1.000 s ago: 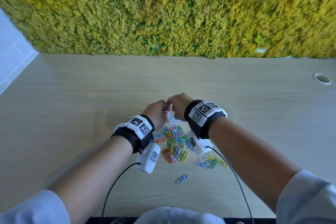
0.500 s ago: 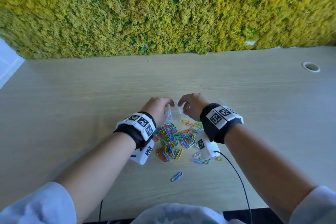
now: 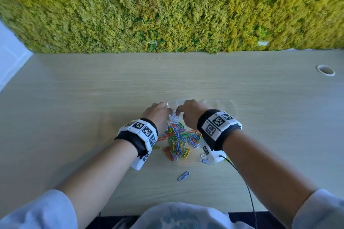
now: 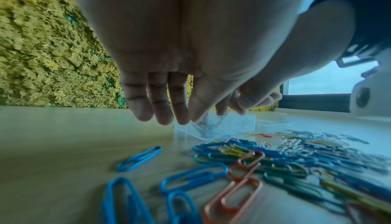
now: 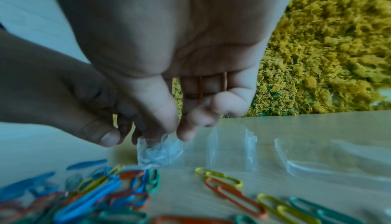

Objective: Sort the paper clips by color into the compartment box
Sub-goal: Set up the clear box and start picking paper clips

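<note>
A pile of coloured paper clips (image 3: 178, 138) lies on the wooden table (image 3: 74, 108) between my wrists. Behind it stands the clear compartment box (image 3: 223, 105), also in the right wrist view (image 5: 300, 154); it looks empty. A crumpled clear plastic bag (image 3: 174, 116) sits at the box's near left corner. My right hand (image 3: 188, 109) pinches the bag's top between thumb and forefinger (image 5: 177, 134). My left hand (image 3: 158, 111) has its thumb and fingertips at the bag's other corner (image 4: 190, 119). I cannot tell whether the bag lies in the box or in front of it.
One pale blue clip (image 3: 184, 175) lies apart, nearer to me than the pile. A few more clips lie under my right wrist (image 3: 204, 161). A moss wall (image 3: 167, 9) closes the table's far edge. A round cable hole (image 3: 325, 70) is at the far right.
Both hands have moved away from me, from above the clip pile to the box's near edge. The plastic bag went down with them, and the hands have drawn slightly apart.
</note>
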`<state>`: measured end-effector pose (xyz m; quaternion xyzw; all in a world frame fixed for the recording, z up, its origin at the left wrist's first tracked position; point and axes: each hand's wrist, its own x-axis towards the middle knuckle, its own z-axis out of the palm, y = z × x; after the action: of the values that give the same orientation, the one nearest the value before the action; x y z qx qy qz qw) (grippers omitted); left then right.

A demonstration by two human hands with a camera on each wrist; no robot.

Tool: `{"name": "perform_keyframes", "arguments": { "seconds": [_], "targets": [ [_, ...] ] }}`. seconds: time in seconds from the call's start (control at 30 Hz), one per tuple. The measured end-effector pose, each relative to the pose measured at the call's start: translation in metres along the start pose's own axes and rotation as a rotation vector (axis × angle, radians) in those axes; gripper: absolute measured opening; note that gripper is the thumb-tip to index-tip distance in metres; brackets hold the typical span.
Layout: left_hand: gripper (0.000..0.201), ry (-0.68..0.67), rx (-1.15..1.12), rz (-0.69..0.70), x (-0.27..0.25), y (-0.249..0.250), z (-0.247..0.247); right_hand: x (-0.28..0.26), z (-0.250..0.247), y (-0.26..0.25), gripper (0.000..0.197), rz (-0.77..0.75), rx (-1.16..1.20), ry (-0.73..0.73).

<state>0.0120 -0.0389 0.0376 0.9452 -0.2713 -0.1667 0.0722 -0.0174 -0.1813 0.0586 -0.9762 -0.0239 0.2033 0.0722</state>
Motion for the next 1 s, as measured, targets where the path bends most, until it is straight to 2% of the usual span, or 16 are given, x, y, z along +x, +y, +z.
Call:
{"name": "perform_keyframes", "arguments": {
  "seconds": [0.07, 0.17, 0.27, 0.37, 0.53, 0.67, 0.77, 1.0],
  "targets": [
    [0.051, -0.023, -0.002, 0.001, -0.002, 0.002, 0.002, -0.002, 0.002, -0.001, 0.050, 0.000, -0.029, -0.040],
    [0.047, 0.051, -0.049, 0.007, -0.003, 0.002, 0.003, -0.002, 0.005, 0.001, 0.050, 0.000, 0.022, -0.030],
    [0.028, 0.149, -0.088, 0.031, -0.007, -0.003, 0.000, -0.005, 0.007, 0.007, 0.040, -0.009, 0.093, 0.035],
    [0.015, 0.130, -0.040, 0.054, -0.013, -0.005, -0.005, -0.007, 0.009, 0.012, 0.037, 0.002, 0.135, 0.058],
    [0.026, 0.058, 0.058, 0.050, -0.016, -0.001, -0.001, -0.020, 0.010, 0.024, 0.032, 0.036, 0.189, 0.106],
    [0.030, 0.020, 0.092, 0.074, -0.014, 0.006, 0.008, -0.042, 0.020, 0.039, 0.027, 0.063, 0.159, 0.022],
    [0.024, 0.042, 0.066, 0.068, -0.012, 0.007, 0.012, -0.059, 0.028, 0.042, 0.027, 0.040, 0.101, -0.046],
    [0.014, 0.055, 0.011, 0.056, -0.014, 0.004, 0.012, -0.065, 0.045, 0.031, 0.022, 0.046, 0.026, -0.059]
  ]
}}
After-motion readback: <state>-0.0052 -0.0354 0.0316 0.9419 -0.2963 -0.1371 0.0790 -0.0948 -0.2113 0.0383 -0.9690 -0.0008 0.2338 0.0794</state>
